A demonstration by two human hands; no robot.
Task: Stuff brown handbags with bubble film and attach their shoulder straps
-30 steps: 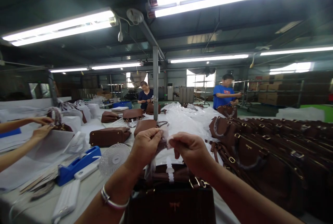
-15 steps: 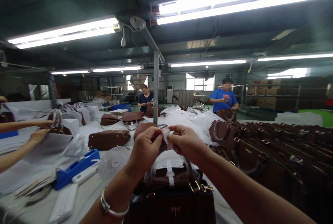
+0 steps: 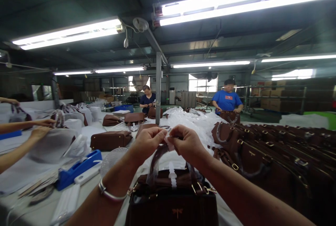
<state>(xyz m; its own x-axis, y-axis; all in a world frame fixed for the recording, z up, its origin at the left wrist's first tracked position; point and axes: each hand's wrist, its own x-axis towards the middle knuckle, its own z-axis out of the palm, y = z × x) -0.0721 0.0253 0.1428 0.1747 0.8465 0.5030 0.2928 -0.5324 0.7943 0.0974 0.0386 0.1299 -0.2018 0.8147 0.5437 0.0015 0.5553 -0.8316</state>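
Note:
My left hand [image 3: 148,140] and my right hand [image 3: 187,141] meet above a dark brown handbag [image 3: 172,201]. Fingertips of both pinch a small pale, translucent strip [image 3: 170,144] at the top of the bag's handles. Clear plastic film wraps the raised handle [image 3: 155,161]. A white strap-like piece [image 3: 172,177] lies across the bag's top, and a gold dragonfly emblem [image 3: 177,213] marks its front. Gold buckles and clasps sit at the handle bases. My fingers partly hide the strip.
At left stand a blue tape dispenser [image 3: 78,170], a white fan [image 3: 112,161] and a white power strip [image 3: 65,201]. A co-worker's hands [image 3: 40,128] hold a white-wrapped bag. Rows of brown handbags [image 3: 270,159] fill the right. Plastic film [image 3: 189,124] is heaped ahead, with two people beyond.
My hands have drawn closer together, and less of the translucent strip shows between them. The left forearm has shifted slightly left. At left, the co-worker's white wrapping has risen around the bag.

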